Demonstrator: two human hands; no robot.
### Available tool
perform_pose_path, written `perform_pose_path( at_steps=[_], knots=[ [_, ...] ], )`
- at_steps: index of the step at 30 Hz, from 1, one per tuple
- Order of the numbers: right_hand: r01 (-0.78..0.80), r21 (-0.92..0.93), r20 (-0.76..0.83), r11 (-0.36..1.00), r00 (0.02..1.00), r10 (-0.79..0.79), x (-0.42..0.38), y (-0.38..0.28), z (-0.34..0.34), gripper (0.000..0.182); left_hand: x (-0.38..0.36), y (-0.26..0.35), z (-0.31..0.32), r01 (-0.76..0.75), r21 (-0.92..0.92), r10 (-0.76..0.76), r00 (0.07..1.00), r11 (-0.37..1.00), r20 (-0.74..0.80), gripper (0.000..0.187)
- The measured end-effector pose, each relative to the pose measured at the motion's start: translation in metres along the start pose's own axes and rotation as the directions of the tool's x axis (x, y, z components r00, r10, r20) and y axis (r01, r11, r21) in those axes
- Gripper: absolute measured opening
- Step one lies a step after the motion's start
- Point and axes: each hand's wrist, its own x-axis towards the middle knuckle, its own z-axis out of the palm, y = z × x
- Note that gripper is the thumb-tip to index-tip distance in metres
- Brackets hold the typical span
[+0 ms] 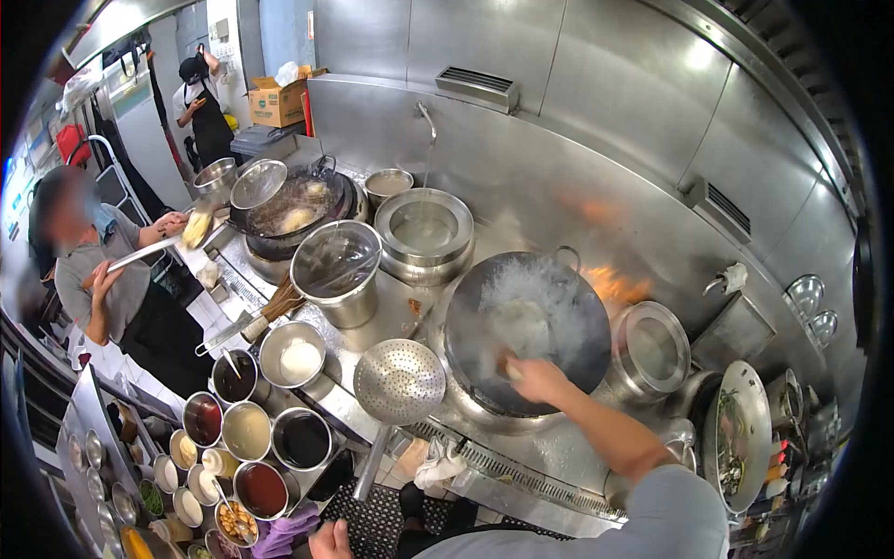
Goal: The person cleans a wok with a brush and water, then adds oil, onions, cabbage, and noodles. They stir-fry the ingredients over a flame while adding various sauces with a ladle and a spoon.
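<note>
At the very bottom of the view the left hand (328,540) shows only as knuckles and a thumb tip; whether it is closed or loose cannot be told, and nothing is seen in it. Just above it lies a black perforated floor mat (372,514), and to its left stands a cluster of round steel sauce pots (247,430) with dark, red and pale contents. Beyond that hand, a perforated skimmer ladle (399,381) rests on the stove edge, its handle slanting down toward the mat, with a white cloth (436,463) hanging just beside it.

The right arm, in a grey sleeve, reaches up from the lower right to the right hand (533,376), which is curled shut at the near rim of the black wok (526,328). The fingers seem to grip a handle or tool there, but blur hides what it is. In the wok, just beyond the knuckles, lies a mass of white rice noodles (526,303). Flames (615,281) lick up behind the wok's far right rim. To the right of the hand sits a steel pot (652,349); to its left, a lidded steel bucket (337,272) and, farther back, a water-filled basin (424,233).

Far left, another person in a grey shirt (102,270) holds a long-handled ladle (163,244) beside a second wok (293,212).
</note>
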Motion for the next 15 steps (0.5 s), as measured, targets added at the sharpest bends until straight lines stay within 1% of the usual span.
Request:
perform_pose_path(
  at_steps=[1,2,3,4,6,7,8,9,10,11,12,13,14,15],
  knots=[
    [-0.065,0.0,-0.097,0.998,0.993,0.064,0.027,-0.001,0.006,0.054,0.01,0.016,-0.001,-0.079,-0.029,0.08,0.997,0.996,0.005,0.037],
    [-0.13,0.008,-0.19,0.991,0.973,0.13,0.051,0.004,0.011,0.052,0.019,0.012,0.006,-0.127,-0.027,0.126,0.992,0.992,-0.02,0.029],
    [-0.187,-0.082,-0.267,0.979,0.951,0.159,0.073,0.028,0.019,0.051,0.027,0.006,0.011,-0.175,-0.022,0.174,0.984,0.984,-0.044,0.021],
    [-0.248,-0.164,-0.348,0.955,0.92,0.18,0.085,0.057,0.025,0.05,0.022,0.006,0.006,-0.176,-0.018,0.175,0.984,0.984,-0.041,0.021],
    [-0.2,-0.173,-0.374,0.964,0.919,0.123,0.071,0.111,0.026,0.044,0.007,0.004,-0.008,-0.094,-0.073,0.097,0.995,0.993,0.034,0.034],
    [-0.275,-0.238,-0.19,0.932,0.954,0.233,0.046,0.103,0.005,0.037,-0.002,-0.006,-0.007,-0.131,-0.033,0.13,0.991,0.991,-0.036,0.032],
    [-0.331,-0.315,-0.005,0.89,0.938,0.347,0.005,0.08,-0.029,0.031,-0.015,-0.03,0.0,-0.064,-0.092,0.057,0.996,0.994,-0.068,0.032],
    [-0.262,-0.377,0.123,0.888,0.936,0.329,-0.025,0.063,-0.052,0.031,-0.021,-0.046,0.006,0.003,-0.158,-0.019,0.995,0.987,-0.099,0.031],
    [-0.185,-0.426,0.254,0.886,0.915,0.313,-0.048,0.051,-0.059,0.032,-0.029,-0.034,0.003,-0.125,-0.123,0.092,0.966,0.985,-0.241,0.032],
    [-0.05,-0.38,0.284,0.924,0.944,0.168,-0.06,0.047,-0.05,0.037,-0.03,-0.04,0.004,-0.124,-0.125,0.091,0.966,0.984,-0.242,0.032],
    [0.088,-0.33,0.305,0.94,0.952,0.018,-0.068,0.043,-0.042,0.042,-0.032,-0.051,0.007,-0.045,-0.158,0.01,0.976,0.986,-0.216,0.032],
    [0.099,-0.235,0.264,0.967,0.964,-0.035,-0.066,0.029,-0.038,0.046,-0.033,-0.057,0.01,0.034,-0.19,-0.07,0.98,0.981,-0.186,0.032],
    [0.114,-0.138,0.22,0.984,0.972,-0.082,-0.061,0.009,-0.032,0.05,-0.026,-0.03,-0.001,-0.007,-0.108,-0.012,0.985,0.994,-0.175,0.033],
    [0.077,-0.078,0.083,0.994,0.994,-0.07,-0.042,0.004,-0.015,0.048,-0.017,-0.025,-0.001,0.067,-0.125,-0.081,0.991,0.99,-0.107,0.033]
  ],
)
